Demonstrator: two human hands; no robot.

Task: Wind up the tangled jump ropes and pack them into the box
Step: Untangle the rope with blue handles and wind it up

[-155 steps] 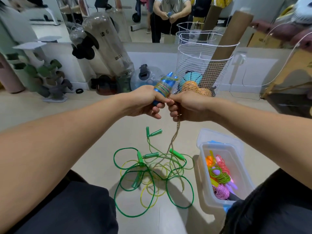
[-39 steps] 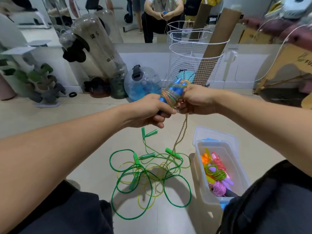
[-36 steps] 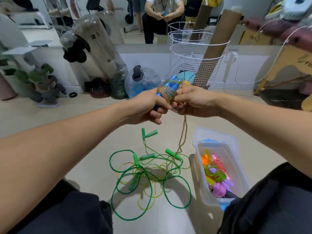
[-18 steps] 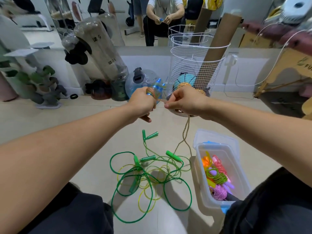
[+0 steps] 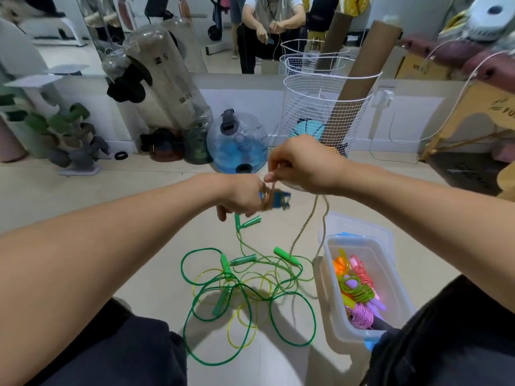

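Observation:
My left hand (image 5: 242, 197) grips the blue handles (image 5: 277, 200) of a jump rope, partly wrapped in its tan cord. Just above them my right hand (image 5: 303, 164) pinches that tan cord (image 5: 305, 224), which hangs down in two strands to the floor. A tangle of green and yellow jump ropes (image 5: 245, 285) with green handles lies on the floor between my knees. To its right stands the clear plastic box (image 5: 328, 280), holding several wound ropes in orange, pink, green and purple.
A white wire basket (image 5: 320, 112) with cardboard tubes and balls stands behind my hands. A blue water jug (image 5: 237, 146), large clear bottles and a dumbbell rack (image 5: 69, 140) line the mirrored wall. My dark-trousered knees frame the floor space.
My left hand has dropped lower and turned the blue handles sideways. My right hand has lifted above them, carrying the tan cord over in a loop.

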